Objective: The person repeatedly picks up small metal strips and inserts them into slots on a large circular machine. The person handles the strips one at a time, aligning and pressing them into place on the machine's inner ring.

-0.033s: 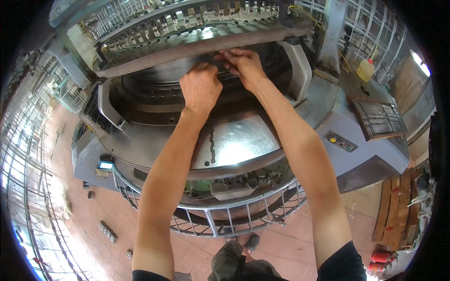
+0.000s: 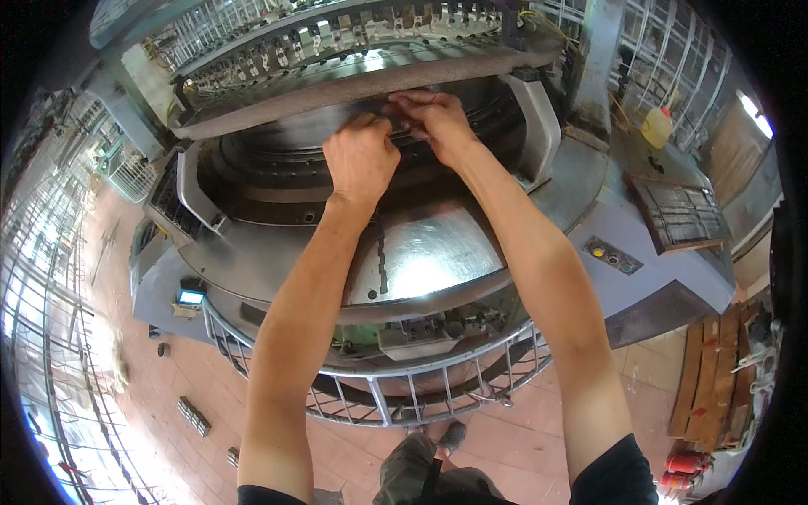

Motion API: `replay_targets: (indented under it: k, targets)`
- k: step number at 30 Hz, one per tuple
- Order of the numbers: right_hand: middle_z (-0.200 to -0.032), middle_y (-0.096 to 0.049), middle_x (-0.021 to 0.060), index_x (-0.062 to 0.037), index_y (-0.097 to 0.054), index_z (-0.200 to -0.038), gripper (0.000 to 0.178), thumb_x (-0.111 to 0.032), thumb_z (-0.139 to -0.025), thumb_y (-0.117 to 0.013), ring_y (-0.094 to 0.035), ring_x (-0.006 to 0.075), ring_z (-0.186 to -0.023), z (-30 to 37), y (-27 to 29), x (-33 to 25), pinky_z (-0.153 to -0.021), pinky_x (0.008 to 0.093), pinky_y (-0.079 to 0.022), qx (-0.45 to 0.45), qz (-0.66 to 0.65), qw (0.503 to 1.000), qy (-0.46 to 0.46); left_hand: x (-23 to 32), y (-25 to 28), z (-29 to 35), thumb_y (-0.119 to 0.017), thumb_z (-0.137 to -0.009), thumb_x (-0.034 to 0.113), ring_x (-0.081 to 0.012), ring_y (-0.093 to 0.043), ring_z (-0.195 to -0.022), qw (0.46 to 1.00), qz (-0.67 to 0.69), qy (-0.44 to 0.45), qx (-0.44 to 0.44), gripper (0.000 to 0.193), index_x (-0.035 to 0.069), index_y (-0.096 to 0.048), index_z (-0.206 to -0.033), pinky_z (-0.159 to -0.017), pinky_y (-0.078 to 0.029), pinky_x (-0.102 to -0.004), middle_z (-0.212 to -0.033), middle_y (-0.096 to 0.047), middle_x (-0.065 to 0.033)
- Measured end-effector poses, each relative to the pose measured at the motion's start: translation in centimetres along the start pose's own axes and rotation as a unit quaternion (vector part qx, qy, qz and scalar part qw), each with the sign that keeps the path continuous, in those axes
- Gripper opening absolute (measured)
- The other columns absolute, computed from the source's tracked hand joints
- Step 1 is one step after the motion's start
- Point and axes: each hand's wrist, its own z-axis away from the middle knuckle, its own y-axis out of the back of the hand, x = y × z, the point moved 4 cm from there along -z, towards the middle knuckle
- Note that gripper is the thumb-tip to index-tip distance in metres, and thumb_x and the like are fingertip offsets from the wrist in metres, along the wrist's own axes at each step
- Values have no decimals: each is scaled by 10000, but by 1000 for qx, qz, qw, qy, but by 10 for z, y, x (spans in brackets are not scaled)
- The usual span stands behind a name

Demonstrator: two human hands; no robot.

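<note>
Both my arms reach over a round metal machine (image 2: 295, 252) that looks like a circular knitting machine. My left hand (image 2: 362, 158) is closed, knuckles up, in front of the dark ring opening (image 2: 261, 168). Its fingertips are turned away, so anything held in them is hidden. To its right and slightly farther in, my right hand (image 2: 431, 122) is open. Its fingers are loosely bent and apart, pointing left just below the thick edge of the upper ring (image 2: 337, 105). No object shows clearly in them.
Two curved grey brackets (image 2: 539, 126) flank the opening. A shiny metal plate (image 2: 429, 252) lies below my wrists, and a curved railing (image 2: 379, 400) runs in front of my feet. At the right are a push-button panel (image 2: 613, 257), a wire-covered frame (image 2: 680, 215) and a yellowish bottle (image 2: 656, 128).
My right hand has shifted very slightly left, and its fingers have moved a little. My left hand stays in the same place, still closed.
</note>
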Motion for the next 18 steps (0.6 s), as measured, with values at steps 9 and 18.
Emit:
replay_targets:
  k: [9,18]
  targets:
    - [-1181,-740,165,18,-652,-1136,186,48,-1012,-518,-555,129,-750,-1,-8,7,-544,227,-375,-59,-145,987,-20,2,5,1,-650,-735,16,-360,-664,-693,999,23,-1,40,62,68,-683,-727,-607,-526,-458,-756,-671,-110]
    - [-1020,-771,155,20,-702,-1082,150,-10,-985,-592,-530,126,-632,3,14,5,-518,238,-371,87,-123,989,-9,-15,3,5,-654,-724,29,-336,-660,-698,999,21,34,34,63,79,-678,-693,-581,-520,-457,-735,-649,-93]
